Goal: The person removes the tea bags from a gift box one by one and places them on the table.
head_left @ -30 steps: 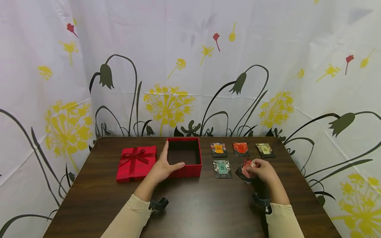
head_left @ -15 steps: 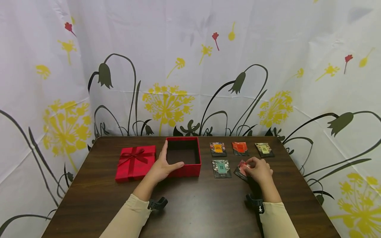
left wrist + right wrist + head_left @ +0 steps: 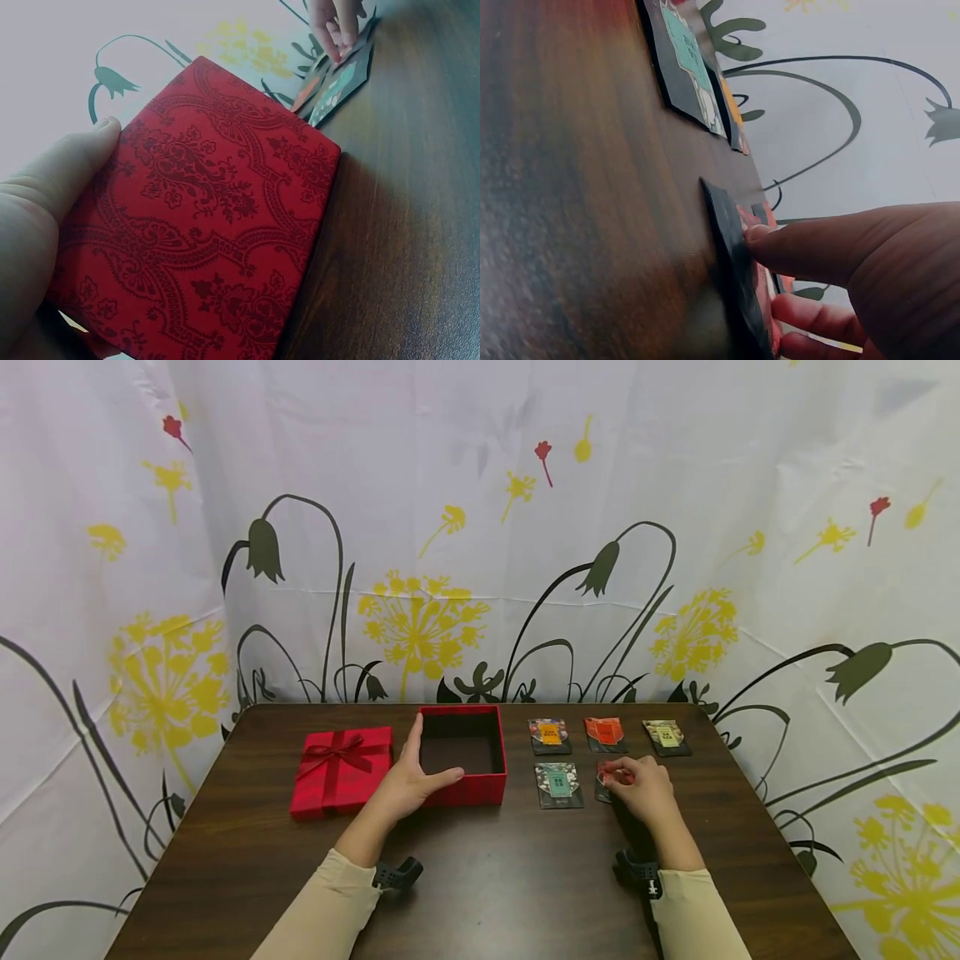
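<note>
My left hand (image 3: pixel 405 787) rests against a red gift box (image 3: pixel 480 792) with a dark interior. Its straight fingers lie along the left wall and its thumb crosses the front rim. In the left wrist view, the box's patterned red side (image 3: pixel 195 210) fills the middle. Over to the right, my right hand (image 3: pixel 647 789) pinches a red-and-black packet (image 3: pixel 602 791) at the tabletop, hiding much of it. The right wrist view shows the thumb on the packet's face (image 3: pixel 739 262), fingertips at its far part. Left of that lies a packet with a teal label (image 3: pixel 559 787).
Behind these, a row holds packets labelled yellow-orange (image 3: pixel 550 737), red-orange (image 3: pixel 606 735) and pale green (image 3: pixel 667 738). A red box lid (image 3: pixel 311 795) with a ribbon bow lies left of the box. A flower-print curtain (image 3: pixel 480 460) hangs behind the brown table (image 3: pixel 495 885).
The right hand has moved left and lowered the red-and-black packet from a crumpled, tilted hold to lie flatter and straighter beside the teal-labelled one. The left hand and box have stayed put.
</note>
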The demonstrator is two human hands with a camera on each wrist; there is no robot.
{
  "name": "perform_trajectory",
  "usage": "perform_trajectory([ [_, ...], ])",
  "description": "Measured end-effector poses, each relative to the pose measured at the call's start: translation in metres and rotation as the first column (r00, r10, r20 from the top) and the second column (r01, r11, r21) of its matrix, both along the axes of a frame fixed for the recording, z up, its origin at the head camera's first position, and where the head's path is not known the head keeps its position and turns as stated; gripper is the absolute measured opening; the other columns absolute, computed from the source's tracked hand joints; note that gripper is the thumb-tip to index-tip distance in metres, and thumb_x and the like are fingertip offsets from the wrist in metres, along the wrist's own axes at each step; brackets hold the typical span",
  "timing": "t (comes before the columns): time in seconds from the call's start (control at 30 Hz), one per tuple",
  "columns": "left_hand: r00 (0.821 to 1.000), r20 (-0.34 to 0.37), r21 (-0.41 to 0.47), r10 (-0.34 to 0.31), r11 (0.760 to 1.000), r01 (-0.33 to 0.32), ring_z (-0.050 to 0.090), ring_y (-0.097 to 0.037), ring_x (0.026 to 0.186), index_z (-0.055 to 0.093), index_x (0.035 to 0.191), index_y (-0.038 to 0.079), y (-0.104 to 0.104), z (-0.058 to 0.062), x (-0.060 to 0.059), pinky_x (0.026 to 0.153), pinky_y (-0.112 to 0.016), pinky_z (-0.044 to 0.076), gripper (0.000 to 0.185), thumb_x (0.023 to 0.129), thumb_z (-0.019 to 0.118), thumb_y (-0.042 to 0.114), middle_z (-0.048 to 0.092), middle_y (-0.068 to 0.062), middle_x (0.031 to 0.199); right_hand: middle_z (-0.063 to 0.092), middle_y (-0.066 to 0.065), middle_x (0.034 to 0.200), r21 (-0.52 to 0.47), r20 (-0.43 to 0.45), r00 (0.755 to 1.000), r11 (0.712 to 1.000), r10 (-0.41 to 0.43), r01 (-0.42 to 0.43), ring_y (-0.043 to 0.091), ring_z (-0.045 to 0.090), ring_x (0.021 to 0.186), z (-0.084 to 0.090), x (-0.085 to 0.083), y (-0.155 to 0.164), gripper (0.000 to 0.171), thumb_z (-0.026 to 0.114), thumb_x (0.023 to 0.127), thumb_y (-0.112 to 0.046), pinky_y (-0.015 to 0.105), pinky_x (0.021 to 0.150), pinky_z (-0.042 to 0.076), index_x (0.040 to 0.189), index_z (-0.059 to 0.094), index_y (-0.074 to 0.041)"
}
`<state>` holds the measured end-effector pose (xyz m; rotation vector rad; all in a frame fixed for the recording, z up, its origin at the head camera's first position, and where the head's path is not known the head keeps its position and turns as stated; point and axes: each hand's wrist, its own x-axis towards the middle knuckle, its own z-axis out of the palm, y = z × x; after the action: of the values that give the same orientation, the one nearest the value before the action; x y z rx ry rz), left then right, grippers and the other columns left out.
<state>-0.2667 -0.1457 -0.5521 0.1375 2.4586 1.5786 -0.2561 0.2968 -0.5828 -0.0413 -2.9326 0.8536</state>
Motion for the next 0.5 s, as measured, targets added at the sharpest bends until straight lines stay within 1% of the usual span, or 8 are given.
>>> perform_trajectory([
  [0.07,1.000,-0.001,-0.002,-0.001,1.000,0.001,0.015,-0.048,0.168,-0.010,0.175,0.039,0.0002,0.0007,0.0000,0.127,-0.075,0.027,0.131,0.087,0.086,0.059,0.005,-0.013,0.185,0.063,0.021,0.116,0.000,0.000,1.000,1.000,0.012,-0.012,0.042,0.052,0.105,0.0006,0.0004,-0.0004,0.025,0.084,0.096,-0.023,0.049,0.081,0.036,0.120,0.082,-0.015],
  [0.2,1.000,-0.005,-0.003,-0.003,1.000,0.003,0.015,-0.048,0.168,-0.009,0.175,0.038,0.0004,0.0017,0.0004,0.128,-0.075,0.027,0.133,0.086,0.086,0.060,0.005,-0.013,0.185,0.063,0.018,0.120,0.006,0.013,1.000,1.000,0.018,-0.018,0.041,0.053,0.110,0.0008,0.0008,-0.0001,0.024,0.083,0.097,-0.023,0.052,0.082,0.038,0.121,0.083,-0.018],
  [0.37,1.000,-0.003,0.000,-0.003,1.000,0.003,0.014,-0.048,0.168,-0.010,0.175,0.039,0.0005,0.0013,0.0007,0.127,-0.076,0.027,0.130,0.089,0.086,0.055,0.004,-0.013,0.185,0.064,0.018,0.119,0.007,0.012,1.000,1.000,0.027,-0.027,0.041,0.053,0.109,0.0015,0.0015,-0.0006,0.025,0.083,0.097,-0.022,0.052,0.082,0.039,0.121,0.084,-0.017],
  [0.5,1.000,-0.002,0.004,-0.004,1.000,0.004,0.014,-0.048,0.168,-0.010,0.175,0.039,0.0004,0.0006,0.0004,0.128,-0.076,0.026,0.129,0.089,0.086,0.055,0.004,-0.012,0.185,0.065,0.018,0.119,0.002,0.014,0.999,0.999,0.038,-0.038,0.041,0.054,0.111,0.0035,0.0028,-0.0002,0.025,0.083,0.097,-0.021,0.051,0.082,0.039,0.121,0.084,-0.017],
])
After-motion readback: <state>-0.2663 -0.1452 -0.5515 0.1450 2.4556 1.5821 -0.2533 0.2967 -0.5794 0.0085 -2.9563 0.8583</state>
